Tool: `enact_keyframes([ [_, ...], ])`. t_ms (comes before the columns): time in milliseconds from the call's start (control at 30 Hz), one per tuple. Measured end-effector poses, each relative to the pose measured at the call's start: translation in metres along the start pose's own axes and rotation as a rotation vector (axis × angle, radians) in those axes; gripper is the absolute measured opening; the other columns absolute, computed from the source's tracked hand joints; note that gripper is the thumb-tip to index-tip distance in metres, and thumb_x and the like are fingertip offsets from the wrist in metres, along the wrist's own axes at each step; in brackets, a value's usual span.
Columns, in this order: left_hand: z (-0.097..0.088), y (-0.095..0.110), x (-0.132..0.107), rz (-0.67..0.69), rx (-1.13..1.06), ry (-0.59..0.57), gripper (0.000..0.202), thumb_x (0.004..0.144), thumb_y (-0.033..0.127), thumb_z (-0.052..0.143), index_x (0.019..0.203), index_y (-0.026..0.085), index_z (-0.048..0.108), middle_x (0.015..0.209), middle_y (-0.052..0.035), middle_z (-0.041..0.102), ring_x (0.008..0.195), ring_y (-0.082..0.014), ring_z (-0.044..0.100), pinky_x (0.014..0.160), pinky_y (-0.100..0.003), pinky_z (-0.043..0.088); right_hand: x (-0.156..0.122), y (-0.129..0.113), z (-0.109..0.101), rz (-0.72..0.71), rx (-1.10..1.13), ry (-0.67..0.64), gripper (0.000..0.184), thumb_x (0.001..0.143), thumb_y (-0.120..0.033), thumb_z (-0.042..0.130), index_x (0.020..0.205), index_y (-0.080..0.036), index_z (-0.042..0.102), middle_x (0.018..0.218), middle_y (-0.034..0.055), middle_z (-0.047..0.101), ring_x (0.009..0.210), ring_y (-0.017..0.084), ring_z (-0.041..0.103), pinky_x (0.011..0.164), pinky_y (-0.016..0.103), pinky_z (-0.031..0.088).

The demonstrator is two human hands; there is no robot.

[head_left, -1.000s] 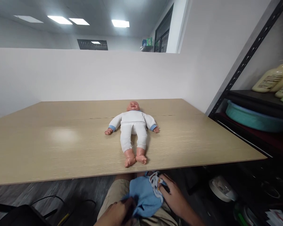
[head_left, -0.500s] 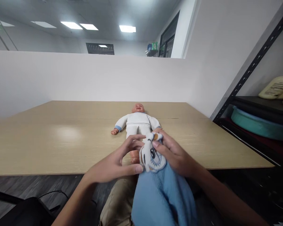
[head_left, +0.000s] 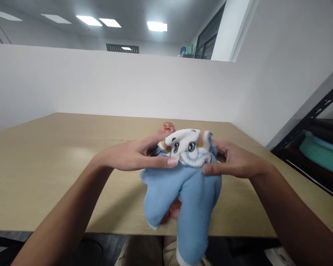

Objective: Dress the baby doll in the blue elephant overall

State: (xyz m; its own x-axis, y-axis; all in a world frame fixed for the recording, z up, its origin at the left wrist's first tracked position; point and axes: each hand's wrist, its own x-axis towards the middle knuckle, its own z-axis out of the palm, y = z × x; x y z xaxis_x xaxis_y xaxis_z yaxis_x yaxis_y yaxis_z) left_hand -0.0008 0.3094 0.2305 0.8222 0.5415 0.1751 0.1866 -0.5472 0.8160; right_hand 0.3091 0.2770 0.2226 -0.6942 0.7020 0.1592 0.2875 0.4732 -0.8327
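Observation:
Both hands hold up a pair of fuzzy blue baby trousers [head_left: 195, 199], with a white animal face [head_left: 184, 142] on the seat. My left hand [head_left: 135, 153] is closed on the left side of the waist, its thumb across the front of the cloth. On the opposite side my right hand [head_left: 237, 160] grips the waist, thumb in front and fingers behind. Two short legs hang down from the cloth. Behind the trousers a baby doll [head_left: 167, 127] lies on its back; its head shows above them and a bit of its foot between the legs. The trousers hide its body.
The wooden table [head_left: 58, 166] runs back to a low white partition [head_left: 113, 85]. At the right, a black metal shelf [head_left: 308, 133] stands beside the table and holds a green basin [head_left: 324, 151]. My lap shows under the table's front edge.
The trousers have come up from my lap to in front of the doll and are spread with the legs hanging. My left hand has closed on the waist, and my hands have moved apart.

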Motion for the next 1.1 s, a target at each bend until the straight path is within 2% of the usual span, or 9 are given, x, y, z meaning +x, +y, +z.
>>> enact_keyframes([
  [133, -0.016, -0.025, 0.019, -0.084, -0.058, -0.052, 0.043, 0.091, 0.043, 0.083, 0.124, 0.021, 0.069, 0.1, -0.0029, 0.072, 0.082, -0.0188, 0.068, 0.068, -0.025, 0.058, 0.03, 0.028, -0.013, 0.006, 0.056, 0.035, 0.068, 0.09, -0.047, 0.083, 0.15, -0.024, 0.061, 0.142, 0.0091, 0.071, 0.13, 0.029, 0.067, 0.112, 0.041, 0.054],
  [300, -0.027, -0.034, 0.046, 0.069, -0.167, 0.073, 0.042, 0.092, 0.035, 0.083, 0.129, 0.021, 0.07, 0.12, -0.0055, 0.076, 0.109, -0.0229, 0.072, 0.092, -0.028, 0.059, 0.064, 0.052, -0.014, 0.156, -0.06, -0.223, 0.082, 0.076, -0.051, 0.094, 0.148, -0.025, 0.063, 0.142, 0.0081, 0.07, 0.132, 0.033, 0.065, 0.114, 0.043, 0.054],
  [433, -0.045, -0.05, 0.053, -0.041, -0.091, -0.138, 0.027, 0.09, 0.039, 0.085, 0.107, 0.02, 0.076, 0.099, -0.0029, 0.078, 0.089, -0.0189, 0.073, 0.074, -0.023, 0.058, 0.074, 0.074, -0.006, 0.111, 0.144, -0.094, 0.097, 0.074, -0.042, 0.096, 0.158, -0.027, 0.051, 0.151, 0.0075, 0.065, 0.137, 0.03, 0.062, 0.11, 0.038, 0.056],
  [533, -0.059, -0.07, 0.055, -0.074, -0.09, -0.289, 0.024, 0.089, 0.038, 0.086, 0.092, 0.018, 0.073, 0.083, -0.0014, 0.074, 0.076, -0.0163, 0.069, 0.063, -0.02, 0.054, 0.073, 0.087, -0.002, 0.115, 0.281, -0.017, 0.086, 0.079, -0.043, 0.093, 0.154, -0.024, 0.055, 0.144, 0.0075, 0.069, 0.129, 0.028, 0.067, 0.108, 0.036, 0.056],
  [600, -0.063, -0.082, 0.057, -0.028, -0.112, -0.279, 0.021, 0.092, 0.035, 0.083, 0.101, 0.019, 0.073, 0.092, -0.0023, 0.075, 0.084, -0.0167, 0.07, 0.071, -0.02, 0.057, 0.072, 0.089, -0.001, 0.123, 0.338, -0.092, 0.072, 0.083, -0.043, 0.09, 0.146, -0.021, 0.063, 0.136, 0.0068, 0.073, 0.125, 0.027, 0.069, 0.106, 0.034, 0.057],
  [700, -0.064, -0.09, 0.062, 0.08, -0.12, -0.264, 0.02, 0.099, 0.033, 0.076, 0.11, 0.018, 0.073, 0.112, -0.0063, 0.075, 0.1, -0.0185, 0.069, 0.086, -0.022, 0.058, 0.072, 0.084, -0.003, 0.187, 0.376, -0.347, 0.06, 0.08, -0.04, 0.092, 0.133, -0.018, 0.073, 0.12, 0.0056, 0.079, 0.117, 0.027, 0.073, 0.101, 0.032, 0.059],
  [800, -0.061, -0.091, 0.065, 0.081, -0.11, -0.236, 0.02, 0.101, 0.037, 0.073, 0.105, 0.017, 0.071, 0.104, -0.0057, 0.074, 0.093, -0.0168, 0.068, 0.08, -0.02, 0.058, 0.071, 0.079, -0.006, 0.254, 0.342, -0.454, 0.06, 0.073, -0.035, 0.097, 0.127, -0.019, 0.077, 0.112, 0.0029, 0.081, 0.113, 0.026, 0.075, 0.095, 0.028, 0.061],
  [967, -0.053, -0.089, 0.064, -0.035, -0.259, -0.348, 0.023, 0.09, 0.036, 0.085, 0.098, 0.019, 0.072, 0.087, -0.0014, 0.073, 0.076, -0.0141, 0.068, 0.063, -0.017, 0.055, 0.063, 0.08, -0.006, 0.071, 0.291, -0.142, 0.072, 0.076, -0.034, 0.095, 0.142, -0.022, 0.069, 0.116, 0.0037, 0.08, 0.115, 0.027, 0.073, 0.109, 0.037, 0.056],
  [1100, -0.052, -0.088, 0.063, -0.018, -0.374, -0.449, 0.03, 0.076, 0.028, 0.096, 0.092, 0.019, 0.073, 0.083, -0.0006, 0.072, 0.075, -0.0148, 0.068, 0.063, -0.017, 0.057, 0.058, 0.083, 0.004, -0.032, 0.417, 0.084, 0.076, 0.081, -0.043, 0.09, 0.149, -0.023, 0.063, 0.125, 0.0069, 0.077, 0.124, 0.031, 0.07, 0.118, 0.047, 0.05],
])
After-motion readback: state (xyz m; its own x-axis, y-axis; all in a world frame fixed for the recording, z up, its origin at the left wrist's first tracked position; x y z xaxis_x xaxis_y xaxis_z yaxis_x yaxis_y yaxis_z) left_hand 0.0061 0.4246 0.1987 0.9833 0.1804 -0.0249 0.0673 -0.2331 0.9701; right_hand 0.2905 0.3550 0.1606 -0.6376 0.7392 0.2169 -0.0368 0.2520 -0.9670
